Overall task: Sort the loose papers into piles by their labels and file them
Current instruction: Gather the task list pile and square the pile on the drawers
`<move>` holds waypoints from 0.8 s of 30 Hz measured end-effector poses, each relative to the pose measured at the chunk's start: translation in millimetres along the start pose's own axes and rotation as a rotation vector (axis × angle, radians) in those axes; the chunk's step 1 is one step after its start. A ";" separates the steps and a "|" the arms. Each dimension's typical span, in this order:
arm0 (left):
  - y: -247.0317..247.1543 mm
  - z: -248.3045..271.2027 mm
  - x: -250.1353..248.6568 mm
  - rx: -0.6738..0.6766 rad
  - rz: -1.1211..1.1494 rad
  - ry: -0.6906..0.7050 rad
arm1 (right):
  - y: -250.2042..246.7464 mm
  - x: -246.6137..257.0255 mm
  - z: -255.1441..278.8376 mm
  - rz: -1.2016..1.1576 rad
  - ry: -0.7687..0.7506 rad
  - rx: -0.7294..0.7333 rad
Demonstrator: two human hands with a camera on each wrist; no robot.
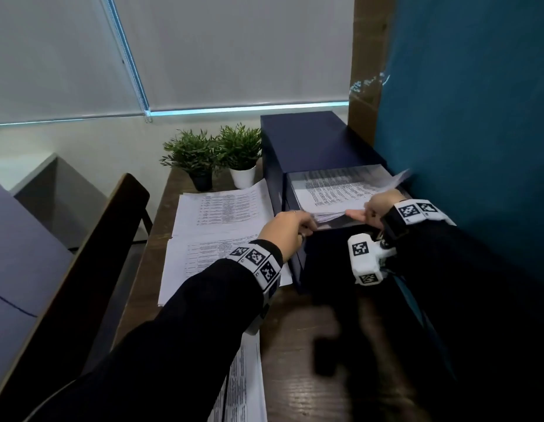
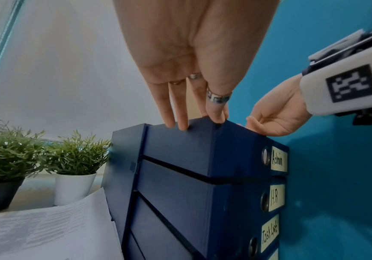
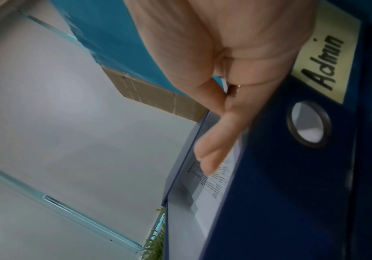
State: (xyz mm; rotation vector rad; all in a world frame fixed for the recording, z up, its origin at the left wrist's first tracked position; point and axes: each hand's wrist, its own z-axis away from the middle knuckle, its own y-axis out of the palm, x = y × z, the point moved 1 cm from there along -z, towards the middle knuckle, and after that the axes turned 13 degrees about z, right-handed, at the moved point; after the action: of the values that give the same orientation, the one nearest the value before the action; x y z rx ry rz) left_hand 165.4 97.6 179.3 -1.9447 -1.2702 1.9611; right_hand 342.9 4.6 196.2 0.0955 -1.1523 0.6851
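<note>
A dark blue drawer unit (image 1: 310,138) stands on the desk against the teal wall. Its top drawer (image 2: 180,149), labelled Admin (image 2: 279,161) (image 3: 322,58), is pulled out. A stack of printed papers (image 1: 334,190) (image 3: 216,186) lies in it, its far right corner lifted and blurred. My left hand (image 1: 287,231) (image 2: 180,70) rests straight fingers on the drawer's front left corner. My right hand (image 1: 374,207) (image 3: 225,70) lays straight fingers on the papers just behind the drawer's front wall, and in the head view its thumb lies along the stack's near edge.
Lower drawers read H.R (image 2: 277,197) and Task List (image 2: 269,234). Piles of loose printed sheets (image 1: 228,205) (image 1: 203,257) (image 1: 246,388) lie on the wooden desk to the left. Two potted plants (image 1: 200,153) (image 1: 243,147) stand behind them. A chair back (image 1: 91,254) is at left.
</note>
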 end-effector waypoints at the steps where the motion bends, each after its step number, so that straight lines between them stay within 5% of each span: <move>1: -0.1 -0.1 1.2 -0.006 -0.018 -0.002 | 3.4 -1.3 -2.7 -0.042 -0.008 0.052; 8: 0.0 -1.1 8.5 -0.006 -0.031 0.019 | -8.1 -7.6 17.6 -0.060 -0.104 -0.009; 11: 1.1 0.2 10.1 -0.020 -0.019 0.026 | -23.1 -26.1 16.3 0.391 -0.327 -0.235; 16: 0.9 -0.6 13.9 -0.024 -0.120 0.073 | -31.8 -48.1 33.2 1.010 -0.617 -0.136; 19: -3.3 -2.8 12.1 0.018 -0.241 0.141 | -32.3 -37.1 34.1 1.145 -0.666 -0.275; 24: -11.1 -24.6 8.5 0.036 -0.361 0.105 | -29.1 -6.1 10.1 1.239 -0.630 -0.246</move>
State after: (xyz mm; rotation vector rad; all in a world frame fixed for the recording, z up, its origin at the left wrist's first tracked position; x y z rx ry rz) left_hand 180.0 121.5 183.4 -1.6373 -1.4274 1.6721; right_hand 349.2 -25.3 203.1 -0.7210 -1.8747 1.6584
